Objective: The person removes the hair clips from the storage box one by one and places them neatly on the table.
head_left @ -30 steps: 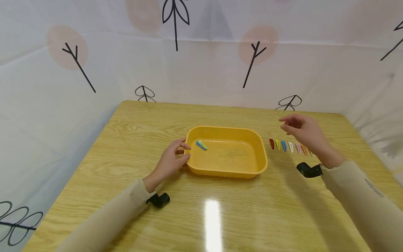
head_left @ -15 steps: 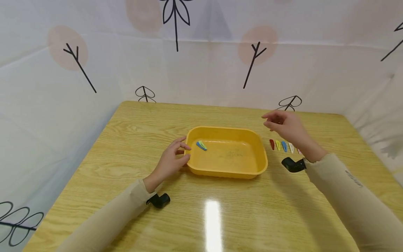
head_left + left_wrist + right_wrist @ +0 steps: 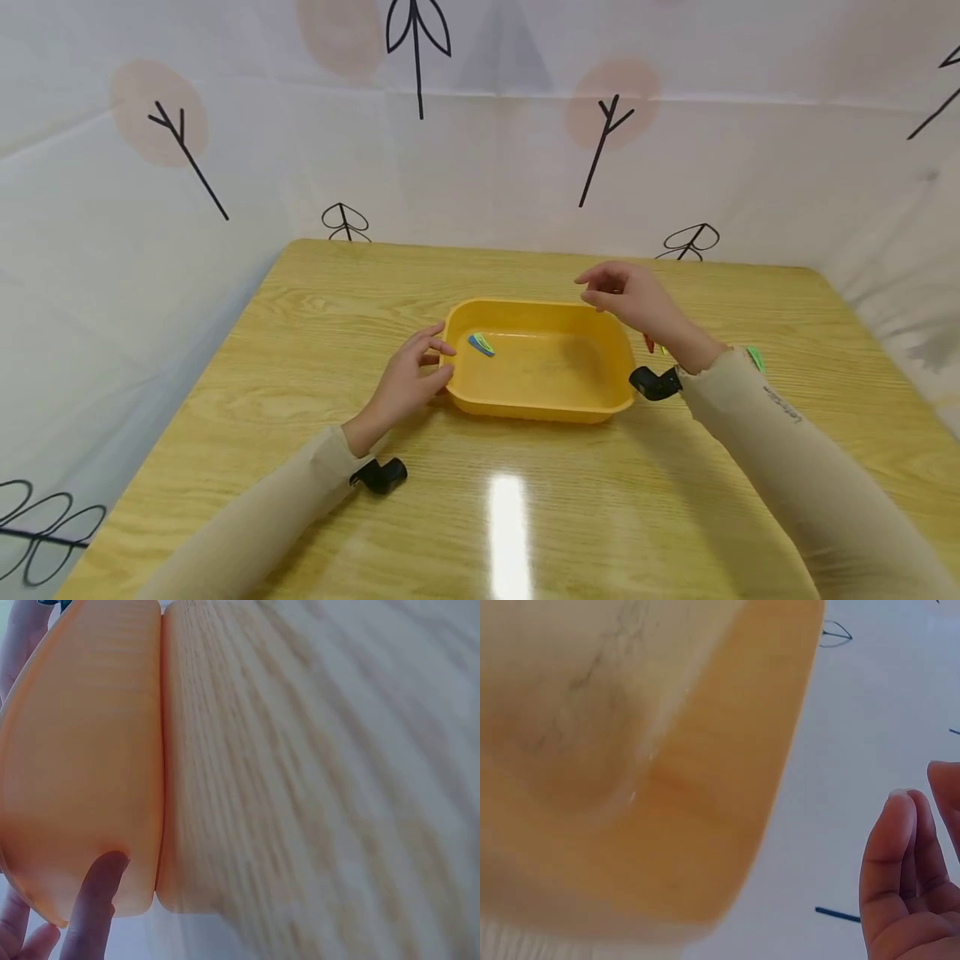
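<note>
A yellow plastic tray (image 3: pixel 540 412) sits on the table. My left hand (image 3: pixel 405 379) holds its left end; in the left wrist view one fingertip (image 3: pixel 112 866) presses the outer wall while other fingers reach the rim. Inside the tray, near that hand, lie a blue snap hair clip (image 3: pixel 480 349) and a yellow-green one (image 3: pixel 483 340). My right hand (image 3: pixel 633 302) is above the tray's far right corner, fingers loosely bent. Index finger and thumb stand apart, and nothing shows between them in the right wrist view.
Right of the tray, a red hair clip (image 3: pixel 649 342), part of a yellow one (image 3: pixel 663 350) and a green one (image 3: pixel 756 358) show around the right arm, which hides the others. A white patterned cloth (image 3: pixel 487 167) hangs behind the wooden table (image 3: pixel 360 283).
My right hand has moved left, from above the row of hair clips to above the tray's far right corner. The left hand, tray and clips inside it stay put.
</note>
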Demonstrator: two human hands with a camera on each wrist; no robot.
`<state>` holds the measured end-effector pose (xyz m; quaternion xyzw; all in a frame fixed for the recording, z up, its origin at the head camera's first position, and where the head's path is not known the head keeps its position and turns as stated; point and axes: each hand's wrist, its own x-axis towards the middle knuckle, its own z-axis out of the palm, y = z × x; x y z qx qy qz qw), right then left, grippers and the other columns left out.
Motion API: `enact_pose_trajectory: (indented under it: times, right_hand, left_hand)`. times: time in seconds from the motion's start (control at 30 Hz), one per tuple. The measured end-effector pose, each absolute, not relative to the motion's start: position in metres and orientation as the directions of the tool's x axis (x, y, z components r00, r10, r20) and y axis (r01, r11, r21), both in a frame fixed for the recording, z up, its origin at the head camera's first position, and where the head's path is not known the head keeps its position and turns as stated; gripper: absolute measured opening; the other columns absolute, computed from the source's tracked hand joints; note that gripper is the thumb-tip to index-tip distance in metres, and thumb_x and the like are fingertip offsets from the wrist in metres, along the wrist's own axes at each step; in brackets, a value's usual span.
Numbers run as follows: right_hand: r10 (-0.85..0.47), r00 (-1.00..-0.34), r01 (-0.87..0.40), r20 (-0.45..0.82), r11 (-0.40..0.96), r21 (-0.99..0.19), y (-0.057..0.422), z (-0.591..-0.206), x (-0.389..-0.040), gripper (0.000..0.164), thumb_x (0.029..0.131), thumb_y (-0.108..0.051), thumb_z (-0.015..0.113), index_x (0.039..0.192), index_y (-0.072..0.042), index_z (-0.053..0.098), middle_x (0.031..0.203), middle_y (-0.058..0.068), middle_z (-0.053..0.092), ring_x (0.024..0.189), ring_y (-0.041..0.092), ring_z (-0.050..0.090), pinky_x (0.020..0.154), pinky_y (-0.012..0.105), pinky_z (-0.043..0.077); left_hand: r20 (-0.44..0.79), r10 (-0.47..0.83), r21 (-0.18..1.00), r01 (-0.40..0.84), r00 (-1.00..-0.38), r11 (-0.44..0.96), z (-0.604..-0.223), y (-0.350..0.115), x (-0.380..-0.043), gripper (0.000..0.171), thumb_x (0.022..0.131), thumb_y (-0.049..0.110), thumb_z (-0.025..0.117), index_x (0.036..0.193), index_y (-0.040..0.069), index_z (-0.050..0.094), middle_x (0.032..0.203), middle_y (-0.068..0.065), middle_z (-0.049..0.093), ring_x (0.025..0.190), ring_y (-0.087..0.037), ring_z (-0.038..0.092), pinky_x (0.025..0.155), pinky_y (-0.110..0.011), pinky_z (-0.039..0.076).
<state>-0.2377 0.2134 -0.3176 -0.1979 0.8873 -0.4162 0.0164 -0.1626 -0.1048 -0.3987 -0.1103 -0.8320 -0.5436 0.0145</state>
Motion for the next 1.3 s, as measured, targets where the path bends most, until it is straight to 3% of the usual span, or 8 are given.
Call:
enact_pose_trajectory:
  times: [0.27,0.53,0.77,1.07,1.3]
  right_hand:
    - [-0.450,-0.886,-0.369,0.112,0.537,-0.759,0.189,-0.329,-0.250,0.025,0.091,-0.012,0.060,0.114,-0.002,0.061,0.091,0.014,0.059,0.081,0.033,0.056,0.074,0.047,0.049]
    - [-0.477,-0.877,-0.345,0.067,0.526,-0.777,0.165,-0.335,-0.253,0.024,0.089,-0.006,0.061,0.113,0.001,0.062,0.090,0.013,0.058,0.079,0.026,0.055,0.077,0.047,0.051]
    - [-0.545,-0.836,-0.377,0.061,0.490,-0.786,0.149,-0.342,-0.256,0.025,0.089,-0.004,0.061,0.113,0.003,0.061,0.089,0.012,0.059,0.078,0.028,0.056,0.076,0.048,0.050]
    - [-0.627,-0.776,-0.467,0.072,0.494,-0.733,0.135,-0.359,-0.259,0.024,0.086,0.001,0.063,0.109,0.004,0.062,0.087,0.009,0.060,0.078,0.022,0.057,0.072,0.032,0.049]
    - [-0.709,-0.704,-0.529,0.032,0.494,-0.690,0.122,-0.365,-0.260,0.024,0.083,0.005,0.063,0.108,0.007,0.062,0.087,0.009,0.062,0.083,0.021,0.058,0.078,0.033,0.050]
  left_hand:
    - [0.140,0.170,0.907,0.195,-0.976,0.373,-0.399,-0.104,-0.163,0.015,0.085,0.008,0.063,0.099,0.005,0.060,0.143,-0.002,0.037,0.103,-0.031,0.056,0.068,-0.029,0.055]
    - [0.160,0.172,0.906,0.214,-0.972,0.366,-0.398,-0.104,-0.163,0.013,0.084,0.007,0.063,0.097,0.006,0.060,0.143,-0.005,0.038,0.102,-0.031,0.057,0.073,-0.031,0.055]
    - [0.160,0.184,0.906,0.218,-0.970,0.364,-0.383,-0.102,-0.155,0.016,0.084,0.002,0.062,0.099,-0.002,0.059,0.144,-0.014,0.035,0.103,-0.036,0.056,0.078,-0.036,0.053]
    - [0.156,0.176,0.910,0.211,-0.972,0.357,-0.397,-0.104,-0.162,0.014,0.084,0.006,0.062,0.098,0.005,0.060,0.144,-0.005,0.037,0.103,-0.032,0.057,0.071,-0.030,0.055]
    - [0.154,0.172,0.910,0.208,-0.973,0.359,-0.396,-0.103,-0.162,0.014,0.084,0.006,0.063,0.098,0.005,0.060,0.143,-0.005,0.037,0.103,-0.031,0.057,0.070,-0.029,0.055]
